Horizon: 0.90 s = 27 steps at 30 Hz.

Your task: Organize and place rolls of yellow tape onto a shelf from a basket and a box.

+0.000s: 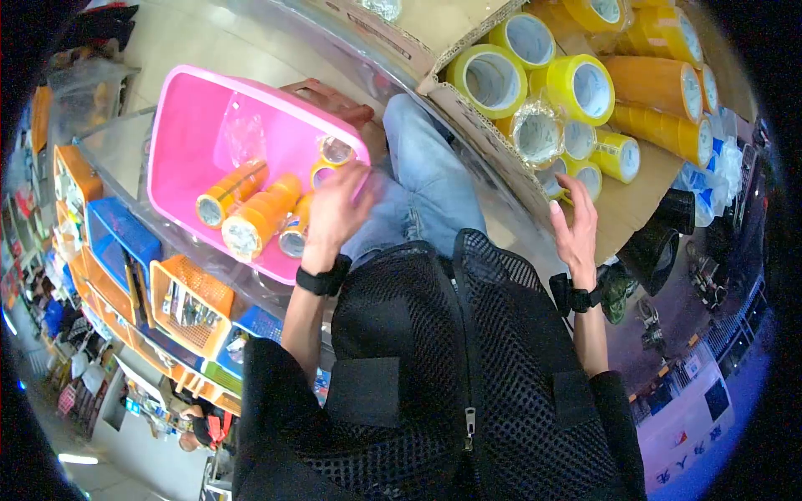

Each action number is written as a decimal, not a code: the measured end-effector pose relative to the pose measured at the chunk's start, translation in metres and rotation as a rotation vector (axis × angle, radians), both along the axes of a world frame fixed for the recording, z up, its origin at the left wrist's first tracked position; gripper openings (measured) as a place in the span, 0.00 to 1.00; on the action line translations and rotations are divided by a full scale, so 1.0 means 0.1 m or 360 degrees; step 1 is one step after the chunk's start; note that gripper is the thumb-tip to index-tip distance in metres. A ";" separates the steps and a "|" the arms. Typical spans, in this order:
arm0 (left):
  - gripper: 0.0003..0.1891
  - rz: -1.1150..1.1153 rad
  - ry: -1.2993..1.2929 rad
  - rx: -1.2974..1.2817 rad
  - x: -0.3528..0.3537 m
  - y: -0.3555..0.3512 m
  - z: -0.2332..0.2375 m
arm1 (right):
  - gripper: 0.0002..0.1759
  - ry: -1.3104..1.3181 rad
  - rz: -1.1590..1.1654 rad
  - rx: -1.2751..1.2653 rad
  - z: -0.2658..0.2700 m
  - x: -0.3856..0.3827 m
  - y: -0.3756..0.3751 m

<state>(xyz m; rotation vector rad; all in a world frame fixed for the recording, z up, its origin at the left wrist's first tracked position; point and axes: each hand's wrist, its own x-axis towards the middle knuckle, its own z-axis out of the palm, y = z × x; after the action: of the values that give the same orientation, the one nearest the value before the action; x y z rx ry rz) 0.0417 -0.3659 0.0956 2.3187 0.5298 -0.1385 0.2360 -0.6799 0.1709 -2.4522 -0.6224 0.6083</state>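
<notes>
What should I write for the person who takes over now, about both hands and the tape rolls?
The left hand is at the near rim of the pink basket, fingers by a yellow roll; I cannot tell if it grips the roll.
The right hand is open and holds nothing, next to the cardboard box.
Done: several orange tape rolls lie in the basket.
Left: many yellow and orange rolls are in the box.
</notes>
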 end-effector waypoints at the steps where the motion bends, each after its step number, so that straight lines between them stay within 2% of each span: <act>1: 0.20 0.0153 -0.0205 0.0167 -0.11 0.11 0.03 | 0.26 -0.0002 0.0003 0.0025 -0.01 0.00 0.00; 3: 0.23 0.0602 -0.0235 0.0610 -0.34 0.35 0.16 | 0.26 -0.0024 -0.0039 -0.0004 -0.01 -0.03 -0.02; 4: 0.28 0.0759 -0.0113 0.0661 -0.51 0.52 0.18 | 0.26 -0.0036 -0.0037 0.0024 -0.01 -0.05 -0.01; 6: 0.41 0.0839 0.0332 0.1170 -0.92 0.73 0.16 | 0.26 -0.0055 -0.0022 -0.0009 -0.02 -0.02 -0.01; 7: 0.50 0.0888 0.0348 0.1102 -1.23 0.88 -0.02 | 0.26 -0.0091 0.0001 -0.0058 -0.05 -0.01 -0.02; 8: 0.55 0.0926 0.0579 0.1009 -1.50 1.00 -0.16 | 0.25 -0.0095 0.0037 -0.0035 -0.02 0.00 0.00; 10: 0.64 0.0850 0.0759 0.0831 -2.02 1.15 -0.59 | 0.26 -0.0135 0.0030 -0.0004 0.00 -0.03 0.00; 11: 0.65 0.0932 0.0825 0.0619 -2.15 1.17 -0.72 | 0.27 -0.0145 0.0039 -0.0015 0.03 -0.03 0.01; 12: 0.66 0.0947 0.0724 0.0397 -2.21 1.16 -0.75 | 0.27 -0.0153 0.0046 -0.0020 0.05 -0.03 0.01; 16: 0.67 0.1135 0.0592 0.0489 -2.14 1.07 -0.73 | 0.29 -0.0126 0.0005 0.0029 0.00 -0.04 -0.04; 21: 0.65 0.1161 0.0523 0.0573 -2.12 1.10 -0.83 | 0.30 -0.0147 -0.0038 0.0073 -0.02 -0.06 -0.10; 25: 0.62 0.1264 0.0650 0.0655 -1.87 1.04 -0.60 | 0.30 -0.0206 -0.0005 0.0031 0.01 -0.09 -0.10; 26: 0.62 0.1310 0.0780 0.0561 -1.61 0.92 -0.27 | 0.30 -0.0226 -0.0047 0.0040 0.00 -0.10 -0.10; 27: 0.61 0.1325 0.0731 0.0589 -1.39 0.82 0.00 | 0.30 -0.0236 -0.0045 0.0042 -0.01 -0.12 -0.11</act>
<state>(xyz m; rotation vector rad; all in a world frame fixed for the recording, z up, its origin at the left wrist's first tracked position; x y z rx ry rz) -0.0976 -0.2840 0.0952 2.1976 1.8249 -0.1779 0.2244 -0.6913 0.1696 -2.4928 -0.6482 0.4067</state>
